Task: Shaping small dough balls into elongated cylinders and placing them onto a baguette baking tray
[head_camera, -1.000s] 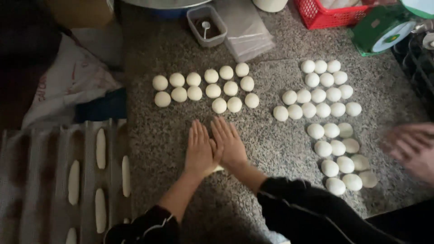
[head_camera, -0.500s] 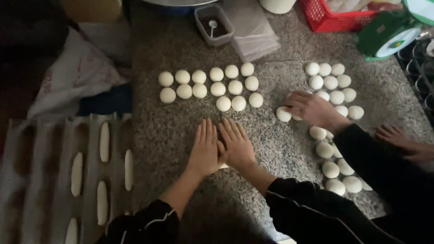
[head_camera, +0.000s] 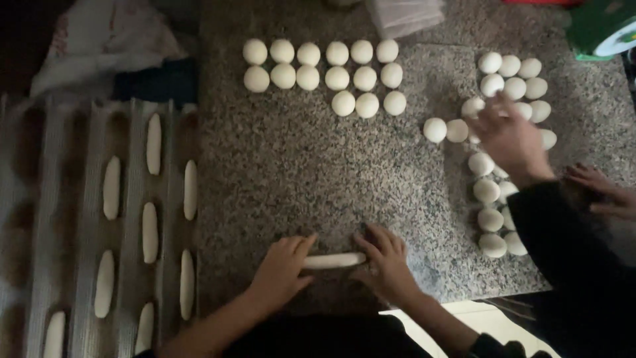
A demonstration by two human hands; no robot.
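Observation:
On the speckled granite counter a thin rolled log of pale dough lies near the front edge. My left hand presses on its left end and my right hand on its right end, palms down, fingers spread. A block of round dough balls sits at the far middle of the counter. Further right lies a second group of dough balls.
A ridged metal baking tray at the left holds several shaped dough logs. Another person's hand in a dark sleeve reaches over the right-hand balls; their other hand rests at the right edge. A green scale stands far right.
My hands have spread apart and drawn back toward the front edge, and the dough between them is now a long thin log. The other person's hand has reached over the right-hand balls.

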